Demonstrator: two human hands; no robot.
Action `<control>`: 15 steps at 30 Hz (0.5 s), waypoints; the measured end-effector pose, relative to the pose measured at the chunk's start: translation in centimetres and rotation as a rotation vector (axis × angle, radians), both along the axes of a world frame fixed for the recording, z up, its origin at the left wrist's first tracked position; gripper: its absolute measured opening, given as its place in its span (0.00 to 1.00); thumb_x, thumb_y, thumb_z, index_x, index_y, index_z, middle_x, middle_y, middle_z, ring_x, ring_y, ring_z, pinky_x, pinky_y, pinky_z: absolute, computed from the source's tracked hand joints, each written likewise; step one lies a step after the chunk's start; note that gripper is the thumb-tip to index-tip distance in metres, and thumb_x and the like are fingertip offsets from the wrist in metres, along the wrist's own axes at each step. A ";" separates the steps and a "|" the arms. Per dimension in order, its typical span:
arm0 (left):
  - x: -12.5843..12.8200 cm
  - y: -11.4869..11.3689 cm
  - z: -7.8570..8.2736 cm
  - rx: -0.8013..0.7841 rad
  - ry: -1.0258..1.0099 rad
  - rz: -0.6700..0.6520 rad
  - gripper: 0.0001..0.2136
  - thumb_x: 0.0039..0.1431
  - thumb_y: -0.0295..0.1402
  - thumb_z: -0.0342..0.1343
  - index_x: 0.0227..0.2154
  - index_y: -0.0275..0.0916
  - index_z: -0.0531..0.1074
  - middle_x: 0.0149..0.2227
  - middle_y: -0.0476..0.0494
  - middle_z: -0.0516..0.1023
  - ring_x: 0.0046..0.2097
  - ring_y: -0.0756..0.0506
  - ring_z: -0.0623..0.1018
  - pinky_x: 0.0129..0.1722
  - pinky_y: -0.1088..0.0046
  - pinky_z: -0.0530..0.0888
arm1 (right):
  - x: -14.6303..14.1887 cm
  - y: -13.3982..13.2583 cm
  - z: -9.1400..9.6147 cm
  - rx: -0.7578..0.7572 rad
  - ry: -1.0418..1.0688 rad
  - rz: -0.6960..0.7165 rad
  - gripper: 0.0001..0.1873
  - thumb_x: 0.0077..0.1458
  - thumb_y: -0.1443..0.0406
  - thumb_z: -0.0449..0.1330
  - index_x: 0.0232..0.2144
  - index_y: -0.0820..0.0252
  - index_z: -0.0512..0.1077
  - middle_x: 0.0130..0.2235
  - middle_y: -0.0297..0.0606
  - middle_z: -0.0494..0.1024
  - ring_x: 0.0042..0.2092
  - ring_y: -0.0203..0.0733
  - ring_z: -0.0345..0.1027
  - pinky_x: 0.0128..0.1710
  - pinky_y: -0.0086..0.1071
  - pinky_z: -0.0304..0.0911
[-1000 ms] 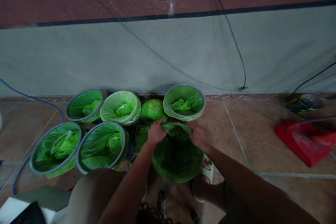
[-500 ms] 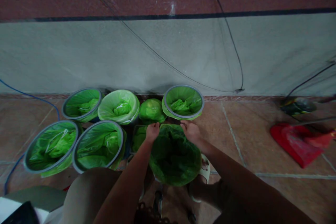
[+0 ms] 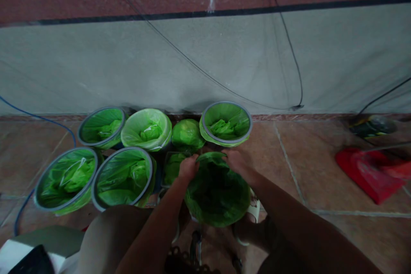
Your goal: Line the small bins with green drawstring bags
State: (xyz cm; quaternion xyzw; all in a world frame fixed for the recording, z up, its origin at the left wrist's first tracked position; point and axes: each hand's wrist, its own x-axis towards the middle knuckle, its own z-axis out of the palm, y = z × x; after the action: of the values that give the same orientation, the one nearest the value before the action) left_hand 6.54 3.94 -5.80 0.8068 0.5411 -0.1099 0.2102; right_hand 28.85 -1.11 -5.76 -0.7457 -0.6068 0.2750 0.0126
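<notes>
Tiled floor (image 3: pixel 321 180); lined bins (image 3: pixel 151 175) left and beyond; open green bag (image 3: pixel 218 203) between the feet (image 3: pixel 254 211). Grip: left hand (image 3: pixel 189 167), right hand (image 3: pixel 236 161) both look closed, pinching the bag's far edge. Uneven pulling could tear it or slip it loose.

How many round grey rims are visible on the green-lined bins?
4: back-left rim, front-left rim, middle-front rim, and far-right rim, just beyond the right hand. Green plastic bags may hide others.
</notes>
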 end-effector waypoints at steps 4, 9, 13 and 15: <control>0.0 0.3 0.6 -0.024 0.067 -0.036 0.13 0.67 0.31 0.50 0.51 0.39 0.73 0.48 0.35 0.81 0.53 0.39 0.80 0.52 0.66 0.73 | 0.3 -0.1 0.1 -0.061 -0.065 0.012 0.16 0.64 0.64 0.57 0.51 0.61 0.77 0.51 0.49 0.81 0.55 0.51 0.74 0.54 0.36 0.64; 0.1 0.4 1.2 -0.056 0.102 -0.023 0.14 0.66 0.33 0.52 0.52 0.37 0.73 0.52 0.33 0.80 0.55 0.38 0.79 0.54 0.64 0.73 | -0.6 -0.5 1.0 -0.097 -0.079 -0.039 0.22 0.63 0.67 0.56 0.58 0.64 0.71 0.53 0.52 0.79 0.55 0.52 0.74 0.53 0.39 0.66; 0.1 0.5 2.2 -0.093 0.016 0.063 0.29 0.59 0.41 0.63 0.61 0.36 0.66 0.58 0.31 0.76 0.59 0.36 0.76 0.57 0.65 0.71 | -1.9 -0.3 2.3 0.033 -0.080 -0.037 0.31 0.59 0.66 0.60 0.64 0.61 0.65 0.60 0.51 0.74 0.59 0.54 0.69 0.58 0.41 0.63; -0.1 0.5 2.9 -0.105 -0.053 0.135 0.36 0.56 0.45 0.65 0.63 0.35 0.63 0.61 0.31 0.74 0.62 0.37 0.74 0.57 0.68 0.70 | -2.5 0.0 2.7 0.130 -0.052 0.010 0.27 0.61 0.66 0.58 0.62 0.61 0.68 0.62 0.49 0.72 0.62 0.52 0.65 0.62 0.40 0.59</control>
State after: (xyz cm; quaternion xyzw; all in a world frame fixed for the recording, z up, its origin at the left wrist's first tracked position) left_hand 6.41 4.45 -2.86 0.7590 0.5820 -0.1021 0.2735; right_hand 26.38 -1.15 -3.06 -0.7471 -0.6273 0.2157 0.0438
